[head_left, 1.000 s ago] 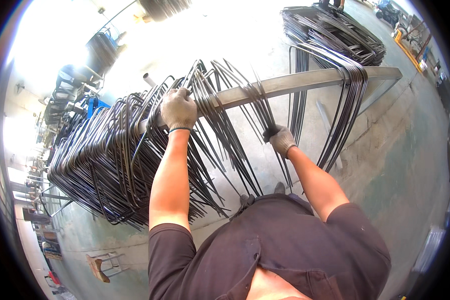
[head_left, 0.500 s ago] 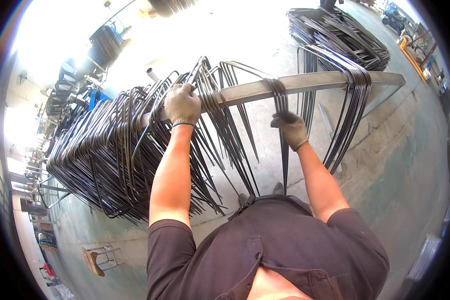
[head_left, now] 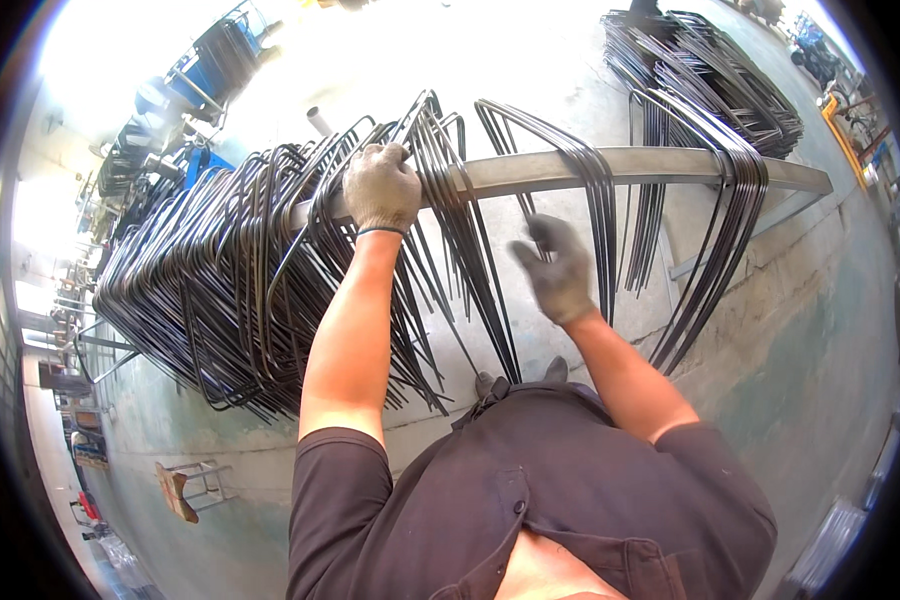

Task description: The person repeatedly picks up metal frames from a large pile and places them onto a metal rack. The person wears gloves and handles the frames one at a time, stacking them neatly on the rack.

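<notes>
Dark bent metal rods (head_left: pixel 205 270) hang in a dense row over a long metal beam (head_left: pixel 530 172), the thickest part of the row at the left. My left hand (head_left: pixel 382 190), in a grey work glove, is closed on bent rods at the beam, beside a fanned group (head_left: pixel 445 190). Its fingertips are partly hidden. My right hand (head_left: pixel 558 275), also gloved, is held below the beam with fingers apart and nothing in it. Just to its right hangs a small bundle of bent rods (head_left: pixel 600 200). A further bundle (head_left: pixel 735 205) hangs near the beam's right end.
A stack of bent rods (head_left: pixel 710 80) lies on the floor at the far right. Behind me to the left stands a small stool (head_left: pixel 178 492) with a wooden seat. Blue equipment (head_left: pixel 202 165) is at the far left, and a yellow frame (head_left: pixel 843 140) at the right.
My right hand has let go of the small bundle and moved left of it. That bundle now hangs farther right and looks more spread. My left hand stays on the rods.
</notes>
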The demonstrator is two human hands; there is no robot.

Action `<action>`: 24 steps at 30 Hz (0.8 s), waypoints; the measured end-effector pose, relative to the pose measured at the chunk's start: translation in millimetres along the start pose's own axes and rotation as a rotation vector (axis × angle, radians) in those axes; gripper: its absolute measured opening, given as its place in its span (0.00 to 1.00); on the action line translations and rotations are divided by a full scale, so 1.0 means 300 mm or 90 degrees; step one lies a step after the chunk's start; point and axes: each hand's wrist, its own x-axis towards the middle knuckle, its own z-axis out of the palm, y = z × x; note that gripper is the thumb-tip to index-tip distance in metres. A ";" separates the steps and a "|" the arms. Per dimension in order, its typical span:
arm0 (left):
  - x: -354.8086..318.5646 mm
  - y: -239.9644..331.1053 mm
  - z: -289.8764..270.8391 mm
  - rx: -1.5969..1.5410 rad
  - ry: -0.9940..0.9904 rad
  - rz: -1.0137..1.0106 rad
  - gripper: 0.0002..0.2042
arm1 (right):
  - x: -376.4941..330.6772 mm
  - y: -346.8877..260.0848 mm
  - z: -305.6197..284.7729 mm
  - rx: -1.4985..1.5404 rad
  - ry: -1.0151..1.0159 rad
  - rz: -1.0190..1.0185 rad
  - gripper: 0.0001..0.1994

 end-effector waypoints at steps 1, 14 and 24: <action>0.004 0.005 -0.003 -0.006 -0.003 0.003 0.06 | 0.036 -0.015 0.053 0.052 -0.075 0.115 0.29; 0.016 -0.013 0.011 -0.004 0.002 0.022 0.06 | 0.205 -0.009 0.138 0.235 -0.195 0.314 0.17; 0.009 -0.013 0.002 -0.009 0.007 0.027 0.05 | 0.173 -0.035 -0.012 -0.254 0.143 -0.088 0.11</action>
